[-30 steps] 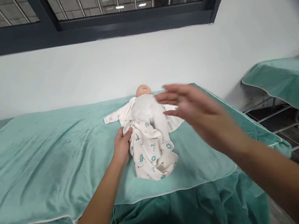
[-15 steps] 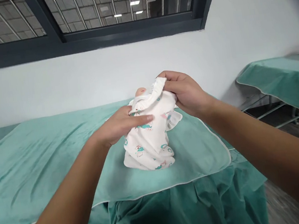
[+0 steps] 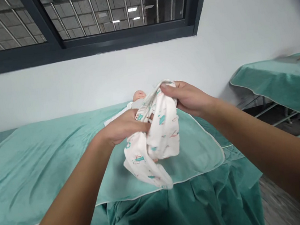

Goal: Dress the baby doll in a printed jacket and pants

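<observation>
A pair of white baby pants (image 3: 161, 125) with green and pink prints hangs bunched between my hands. At its left upper part, my left hand (image 3: 125, 124) is closed on the cloth, some of its fingers hidden in the folds. My right hand (image 3: 188, 97) pinches the raised upper right edge, thumb on top. Behind the pants lies a baby doll (image 3: 139, 95); its head and a bit of its pale top show, while most of its body is covered from view. Two loose parts of the pants droop over the green pad (image 3: 198, 146).
Green sheets (image 3: 48, 150) cover the bed, which stands against a white wall (image 3: 81, 84) under a dark-framed barred window (image 3: 124, 39). At right is another green-covered bed (image 3: 277, 82) on a metal frame, with part of another person's hand or a doll at its edge.
The pants have been turned and gathered; two parts now dangle separately, the left one lower. More of the doll's head shows. My view has tilted slightly up and right.
</observation>
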### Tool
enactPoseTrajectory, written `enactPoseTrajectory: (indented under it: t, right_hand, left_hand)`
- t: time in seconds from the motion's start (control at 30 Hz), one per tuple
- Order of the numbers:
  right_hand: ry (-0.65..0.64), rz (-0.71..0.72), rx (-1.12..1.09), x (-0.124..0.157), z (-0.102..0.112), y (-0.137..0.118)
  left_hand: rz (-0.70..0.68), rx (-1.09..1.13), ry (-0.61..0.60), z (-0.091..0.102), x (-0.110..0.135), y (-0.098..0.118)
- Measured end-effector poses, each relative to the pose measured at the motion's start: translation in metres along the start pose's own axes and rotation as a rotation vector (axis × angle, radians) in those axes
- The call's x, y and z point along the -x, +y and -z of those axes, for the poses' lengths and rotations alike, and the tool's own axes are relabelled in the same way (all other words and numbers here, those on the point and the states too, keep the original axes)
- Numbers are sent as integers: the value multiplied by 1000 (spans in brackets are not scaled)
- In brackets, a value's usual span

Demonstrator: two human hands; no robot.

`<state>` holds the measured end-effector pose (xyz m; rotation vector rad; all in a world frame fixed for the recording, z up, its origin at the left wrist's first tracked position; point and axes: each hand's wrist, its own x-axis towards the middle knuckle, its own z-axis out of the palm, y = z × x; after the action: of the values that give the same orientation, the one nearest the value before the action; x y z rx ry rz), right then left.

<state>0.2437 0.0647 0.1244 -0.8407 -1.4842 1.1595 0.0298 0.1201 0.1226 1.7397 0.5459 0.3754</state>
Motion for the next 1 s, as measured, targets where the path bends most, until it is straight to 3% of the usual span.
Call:
enactPoseTrajectory:
  t: [0.07, 0.1, 0.27, 0.33, 0.4, 0.57, 0.63, 0.7, 0.77, 0.87, 0.93, 1.0]
  right_hand:
    - [26, 24, -91, 1, 0, 3]
    - [40, 33, -124, 1, -1, 5]
    - [83, -37, -161, 8, -11, 20]
    - [86, -71, -171, 10, -14, 25]
    - [130, -50, -183, 9, -14, 29]
    - [261, 4, -138, 0, -10, 36]
    - [253, -4, -145, 1, -9, 37]
    - [205, -47, -142, 6, -8, 39]
    - [69, -131, -93, 12, -7, 42]
    - [-169, -257, -7, 19, -8, 49]
    - [-135, -265, -13, 17, -10, 56]
    - [29, -211, -77, 13, -11, 65]
  left_hand:
    - [3, -31, -116, -2, 2, -1]
    - [-30, 2, -108, -4, 1, -2]
    - [-198, 388, 241, -9, -11, -10]
    - [-184, 452, 295, -13, -15, -15]
    - [-148, 458, 262, -18, -17, -21]
    - [12, 404, 25, -35, -15, -30]
    - [3, 418, 41, -36, -15, -30]
    - [-83, 474, 155, -34, -16, -30]
    - [-171, 536, 266, -30, -20, -31]
    - [-164, 601, 278, -27, -26, -39]
    - [-126, 637, 270, -30, -28, -47]
    - [-78, 657, 262, -35, -27, -54]
